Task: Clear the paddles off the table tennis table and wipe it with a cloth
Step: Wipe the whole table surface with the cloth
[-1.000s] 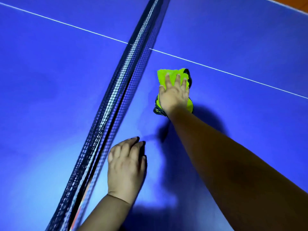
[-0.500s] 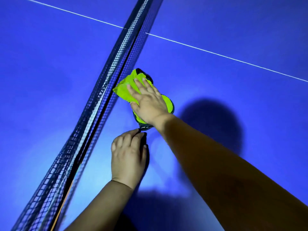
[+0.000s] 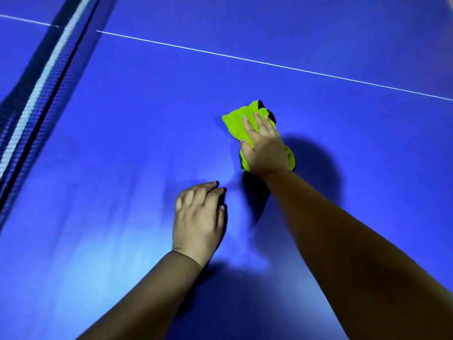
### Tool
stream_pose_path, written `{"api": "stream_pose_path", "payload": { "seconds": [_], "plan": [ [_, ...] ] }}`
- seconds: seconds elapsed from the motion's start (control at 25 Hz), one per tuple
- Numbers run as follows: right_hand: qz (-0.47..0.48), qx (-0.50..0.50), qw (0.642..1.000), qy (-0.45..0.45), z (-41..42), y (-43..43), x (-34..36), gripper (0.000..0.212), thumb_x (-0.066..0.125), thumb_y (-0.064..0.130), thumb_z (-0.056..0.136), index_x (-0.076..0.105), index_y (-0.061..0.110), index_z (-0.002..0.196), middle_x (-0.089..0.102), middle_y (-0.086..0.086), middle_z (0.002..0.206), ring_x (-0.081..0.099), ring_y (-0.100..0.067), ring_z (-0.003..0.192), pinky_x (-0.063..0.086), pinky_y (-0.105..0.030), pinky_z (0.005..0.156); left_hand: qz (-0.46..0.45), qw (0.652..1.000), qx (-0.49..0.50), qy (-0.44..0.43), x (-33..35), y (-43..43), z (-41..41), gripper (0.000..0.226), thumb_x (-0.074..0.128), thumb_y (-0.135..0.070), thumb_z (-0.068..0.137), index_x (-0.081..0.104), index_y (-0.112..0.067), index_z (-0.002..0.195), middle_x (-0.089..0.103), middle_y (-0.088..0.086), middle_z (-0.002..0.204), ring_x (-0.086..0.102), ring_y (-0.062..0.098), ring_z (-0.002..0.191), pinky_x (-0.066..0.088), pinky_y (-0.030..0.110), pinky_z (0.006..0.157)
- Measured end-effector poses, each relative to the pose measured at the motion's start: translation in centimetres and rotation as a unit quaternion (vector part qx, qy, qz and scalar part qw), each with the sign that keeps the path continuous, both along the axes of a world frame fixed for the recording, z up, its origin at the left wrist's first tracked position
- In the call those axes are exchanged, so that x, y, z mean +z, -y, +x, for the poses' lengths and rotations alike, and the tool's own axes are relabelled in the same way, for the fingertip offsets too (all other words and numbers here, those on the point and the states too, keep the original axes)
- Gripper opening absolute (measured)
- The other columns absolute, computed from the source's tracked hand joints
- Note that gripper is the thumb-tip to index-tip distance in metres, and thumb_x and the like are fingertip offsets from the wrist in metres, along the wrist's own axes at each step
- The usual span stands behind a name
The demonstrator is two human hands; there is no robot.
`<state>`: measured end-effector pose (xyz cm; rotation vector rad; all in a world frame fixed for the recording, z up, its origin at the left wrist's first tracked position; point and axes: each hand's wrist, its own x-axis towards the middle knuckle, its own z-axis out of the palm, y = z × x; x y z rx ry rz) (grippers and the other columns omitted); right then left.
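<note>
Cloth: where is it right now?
Head view, right of centre: the green cloth lies on the blue table under the right hand, just beyond the left hand, short of the white line and well right of the net.

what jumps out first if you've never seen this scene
The bright green cloth stands out against the deep blue table near the middle of the view, pressed under the right hand. The left hand rests on the table nearer the person, and the dark net runs up the left edge.
</note>
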<state>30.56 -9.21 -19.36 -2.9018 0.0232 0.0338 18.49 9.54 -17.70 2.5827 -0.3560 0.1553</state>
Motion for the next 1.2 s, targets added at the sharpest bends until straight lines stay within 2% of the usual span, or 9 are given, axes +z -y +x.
{"api": "stream_pose_path", "payload": {
  "seconds": [0.12,0.28,0.4,0.56,0.68,0.76,1.0,1.2],
  "plan": [
    [-0.048,-0.054,0.997,-0.031,-1.8,8.2,0.4,0.070,0.026,0.039,0.082,0.043,0.009,0.143,0.035,-0.025,0.148,0.033,-0.040,0.138,0.023,-0.045,0.116,0.006,1.000,-0.029,-0.007,0.0,4.8,-1.1,0.030,0.052,-0.024,0.079,0.066,-0.016,0.104,0.063,0.002,0.115,0.053,0.023,0.105,0.032,0.035,0.093],
    [-0.022,-0.133,0.991,-0.020,-6.5,15.8,0.9,0.067,0.030,0.041,0.087,0.034,0.013,0.148,0.023,-0.019,0.155,0.020,-0.036,0.143,0.015,-0.040,0.117,0.010,0.997,-0.071,-0.013,0.1,9.9,-3.2,0.031,0.052,-0.025,0.078,0.065,-0.017,0.105,0.062,0.000,0.115,0.052,0.022,0.105,0.031,0.034,0.095],
    [0.000,-0.210,0.978,-0.016,-10.2,18.6,0.8,0.057,0.040,0.037,0.097,0.031,0.018,0.150,0.018,-0.012,0.158,0.015,-0.030,0.146,0.011,-0.036,0.118,0.014,0.996,-0.093,-0.009,0.5,11.3,-4.4,0.033,0.049,-0.027,0.079,0.065,-0.018,0.106,0.062,0.000,0.115,0.049,0.019,0.106,0.030,0.033,0.095],
    [0.001,-0.322,0.946,-0.012,-15.0,17.8,1.4,0.056,0.047,0.027,0.097,0.029,0.021,0.150,0.014,-0.010,0.160,0.010,-0.029,0.147,0.008,-0.035,0.117,0.016,0.995,-0.102,-0.007,1.1,9.8,-5.0,0.035,0.045,-0.029,0.080,0.067,-0.018,0.105,0.063,-0.001,0.114,0.051,0.018,0.105,0.031,0.033,0.093],
    [0.002,-0.383,0.923,-0.033,-16.3,13.3,2.5,0.057,0.048,0.026,0.096,0.029,0.024,0.150,0.014,-0.013,0.159,0.010,-0.033,0.146,0.012,-0.040,0.115,0.020,0.996,-0.090,-0.008,1.5,5.6,-4.4,0.037,0.044,-0.030,0.078,0.067,-0.018,0.105,0.064,0.000,0.115,0.050,0.019,0.104,0.031,0.034,0.093],
    [-0.010,-0.376,0.926,-0.045,-15.7,8.6,2.8,0.058,0.048,0.028,0.096,0.027,0.026,0.150,0.012,-0.013,0.160,0.009,-0.034,0.146,0.012,-0.043,0.115,0.022,0.997,-0.070,-0.013,1.7,1.7,-3.8,0.038,0.043,-0.030,0.077,0.067,-0.017,0.104,0.063,0.001,0.115,0.053,0.023,0.103,0.031,0.034,0.093],
    [-0.030,-0.202,0.978,-0.048,-7.3,-10.4,1.7,0.060,0.039,0.040,0.095,0.023,0.028,0.151,0.011,-0.013,0.160,0.004,-0.035,0.146,0.010,-0.048,0.115,0.057,0.997,0.052,-0.001,2.4,-13.2,-1.0,0.038,0.044,-0.028,0.075,0.066,-0.015,0.104,0.063,0.003,0.113,0.049,0.024,0.103,0.030,0.036,0.092],
    [-0.023,-0.118,0.993,-0.011,-1.1,-25.0,1.3,0.058,0.048,0.038,0.090,0.038,0.028,0.146,0.026,-0.013,0.156,0.019,-0.038,0.144,0.017,-0.052,0.115,0.076,0.988,0.133,0.015,2.5,-23.6,-0.9,0.036,0.050,-0.025,0.075,0.064,-0.014,0.105,0.061,0.006,0.113,0.046,0.025,0.105,0.031,0.039,0.092]
  ]
}}
